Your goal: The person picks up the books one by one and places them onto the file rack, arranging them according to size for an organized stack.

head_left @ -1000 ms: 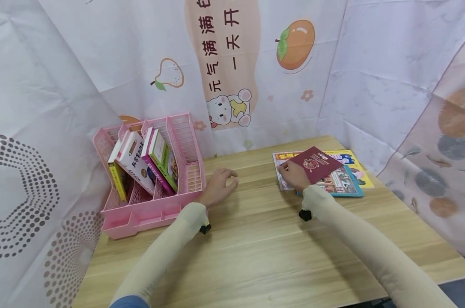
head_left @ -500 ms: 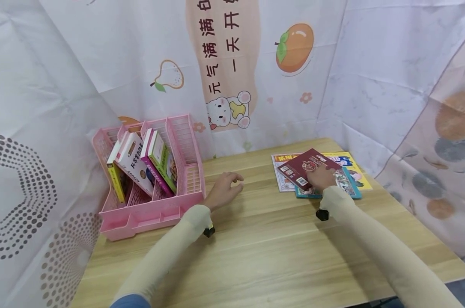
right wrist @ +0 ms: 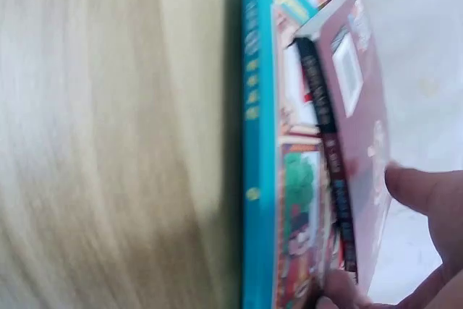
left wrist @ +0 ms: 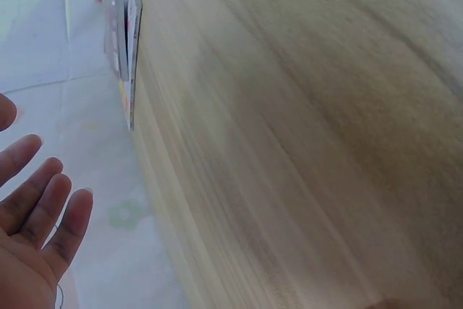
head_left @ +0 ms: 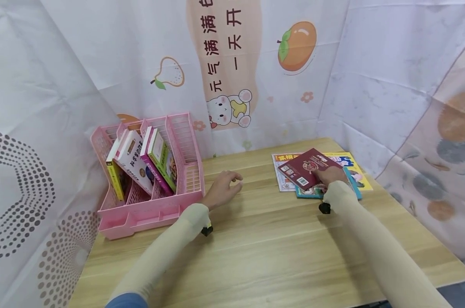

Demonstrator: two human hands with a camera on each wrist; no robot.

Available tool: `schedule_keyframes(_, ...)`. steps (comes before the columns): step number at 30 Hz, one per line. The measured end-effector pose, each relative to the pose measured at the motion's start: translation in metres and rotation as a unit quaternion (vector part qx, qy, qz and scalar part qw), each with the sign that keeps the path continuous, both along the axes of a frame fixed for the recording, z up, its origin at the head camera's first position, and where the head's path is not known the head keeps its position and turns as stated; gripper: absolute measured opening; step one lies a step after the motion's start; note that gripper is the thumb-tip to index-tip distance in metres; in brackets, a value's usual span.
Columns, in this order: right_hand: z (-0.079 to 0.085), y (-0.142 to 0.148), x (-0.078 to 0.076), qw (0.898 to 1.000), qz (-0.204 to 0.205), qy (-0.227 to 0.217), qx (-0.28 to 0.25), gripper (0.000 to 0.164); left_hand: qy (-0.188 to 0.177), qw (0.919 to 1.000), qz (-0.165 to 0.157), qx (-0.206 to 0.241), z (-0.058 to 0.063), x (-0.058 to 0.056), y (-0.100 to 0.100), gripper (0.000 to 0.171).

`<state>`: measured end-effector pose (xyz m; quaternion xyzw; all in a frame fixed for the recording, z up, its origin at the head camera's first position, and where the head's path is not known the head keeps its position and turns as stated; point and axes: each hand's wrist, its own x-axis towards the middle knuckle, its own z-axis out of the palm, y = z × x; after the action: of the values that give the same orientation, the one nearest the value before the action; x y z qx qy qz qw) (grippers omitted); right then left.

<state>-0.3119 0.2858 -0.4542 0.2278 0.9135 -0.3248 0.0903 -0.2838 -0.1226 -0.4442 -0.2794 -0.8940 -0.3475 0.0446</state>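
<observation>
I have my right hand (head_left: 331,175) pinching the maroon book (head_left: 302,167) — thumb on its cover, fingers beneath. The book tilts over the teal book (right wrist: 259,150) at the far right of the table (head_left: 255,256); whether the two touch, I can't tell. My left hand (head_left: 222,189) hovers just beside the pink rack (head_left: 153,204) — fingers loosely bent, thumb apart.
</observation>
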Motion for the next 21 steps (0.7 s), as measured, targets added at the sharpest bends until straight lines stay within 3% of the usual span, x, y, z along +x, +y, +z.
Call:
schedule_keyframes(3, -0.003, 0.002, -0.003, 0.999, 0.019, -0.018, 0.040, 0.113, -0.005, 1.0000, -0.005, -0.003, -0.002, 0.000, -0.001, 0.026)
schedule_keyframes(8, -0.004, 0.004, -0.011, 0.996, 0.045, -0.043, 0.061, 0.112, -0.006, 1.0000, -0.001, -0.002, -0.007, 0.000, -0.003, 0.027)
schedule_keyframes(14, -0.003, -0.002, -0.018, 0.997, 0.052, -0.038, 0.039, 0.097, -0.001, 0.9999, 0.008, -0.007, -0.009, -0.001, -0.005, 0.027)
schedule_keyframes(21, -0.001, -0.004, -0.019, 0.999, 0.003, -0.041, -0.025, 0.093, 0.005, 0.9999, -0.009, -0.014, -0.010, -0.002, -0.003, 0.032)
